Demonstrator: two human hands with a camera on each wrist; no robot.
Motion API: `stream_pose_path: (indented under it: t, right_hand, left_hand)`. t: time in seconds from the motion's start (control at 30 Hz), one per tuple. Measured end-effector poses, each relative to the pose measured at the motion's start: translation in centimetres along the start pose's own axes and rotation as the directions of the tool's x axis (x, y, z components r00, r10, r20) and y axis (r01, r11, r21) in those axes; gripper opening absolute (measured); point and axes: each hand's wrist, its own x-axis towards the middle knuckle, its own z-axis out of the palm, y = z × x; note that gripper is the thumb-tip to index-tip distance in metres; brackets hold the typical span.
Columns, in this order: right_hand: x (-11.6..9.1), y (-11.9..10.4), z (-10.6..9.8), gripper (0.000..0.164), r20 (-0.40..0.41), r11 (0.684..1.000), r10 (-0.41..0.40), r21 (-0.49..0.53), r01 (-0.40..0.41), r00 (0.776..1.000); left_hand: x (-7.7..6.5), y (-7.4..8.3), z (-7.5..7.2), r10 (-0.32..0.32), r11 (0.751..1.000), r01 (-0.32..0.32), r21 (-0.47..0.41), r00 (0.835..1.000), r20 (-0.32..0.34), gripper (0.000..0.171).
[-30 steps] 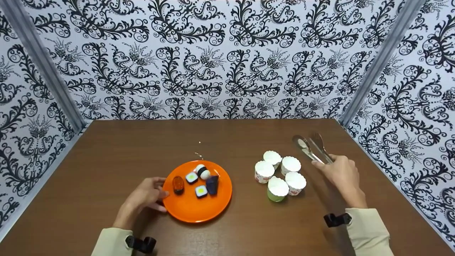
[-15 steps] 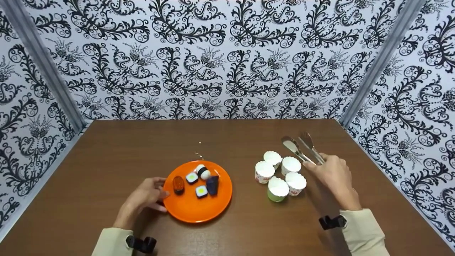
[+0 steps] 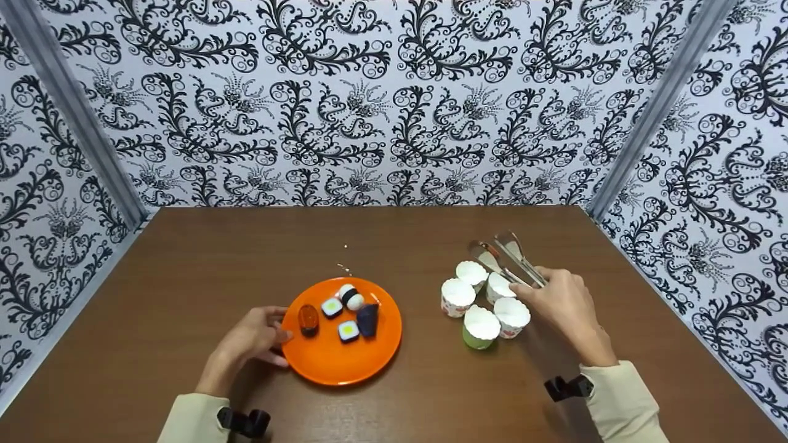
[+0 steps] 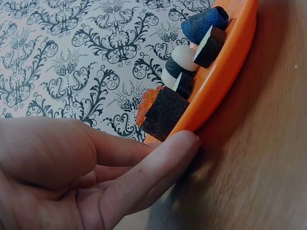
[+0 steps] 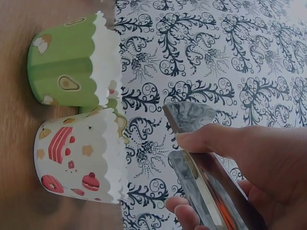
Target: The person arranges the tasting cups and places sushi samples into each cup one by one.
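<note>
Metal tongs (image 5: pixel 218 175) in right fingers (image 5: pixel 186 216), near 5 paper cups (image 3: pixel 482 319)

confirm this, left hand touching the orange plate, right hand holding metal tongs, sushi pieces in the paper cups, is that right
Not quite: the sushi pieces are on the orange plate, not in the paper cups, as the head view shows. The left hand does touch that plate, and the right hand does hold metal tongs.

Sushi pieces (image 3: pixel 348 331) on a plate (image 3: pixel 332 366), cups (image 3: pixel 511 314) to its right, tongs (image 3: pixel 523 264) near the cups, wall (image 3: pixel 369 123) behind table (image 3: pixel 406 412)
</note>
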Motion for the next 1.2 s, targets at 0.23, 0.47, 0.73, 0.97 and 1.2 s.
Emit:
stream_pose_path:
  t: [0.23, 0.47, 0.73, 0.97, 1.2]
  right_hand:
    - [-0.4, -0.6, 0.0, 0.059, 0.038, 0.999, -0.014, 0.031, 0.012, 0.999]
    - [-0.7, -1.5, 0.2, 0.061, 0.019, 0.998, -0.066, 0.026, 0.065, 0.998]
    - [-1.5, -2.4, 1.1, 0.051, -0.012, 0.988, -0.143, 0.051, 0.143, 0.99]
    - [-1.9, -3.7, 1.8, 0.049, 0.022, 0.978, -0.183, 0.109, 0.18, 0.983]
    - [-1.9, -4.9, 2.2, 0.039, 0.085, 0.978, -0.168, 0.142, 0.155, 0.982]
  left_hand:
    - [-0.1, 0.1, 0.2, -0.012, 1.0, 0.012, 0.009, 1.0, -0.009, 0.057]
    - [0.0, 0.3, 0.1, -0.019, 1.0, 0.019, 0.016, 1.0, -0.007, 0.056]
    - [0.2, 0.2, 0.2, -0.026, 1.0, 0.026, 0.008, 1.0, -0.007, 0.057]
    - [0.2, -0.1, 0.0, -0.007, 1.0, 0.007, 0.019, 1.0, -0.005, 0.058]
    - [0.2, -0.2, 0.0, 0.017, 1.0, -0.017, 0.015, 1.0, 0.002, 0.058]
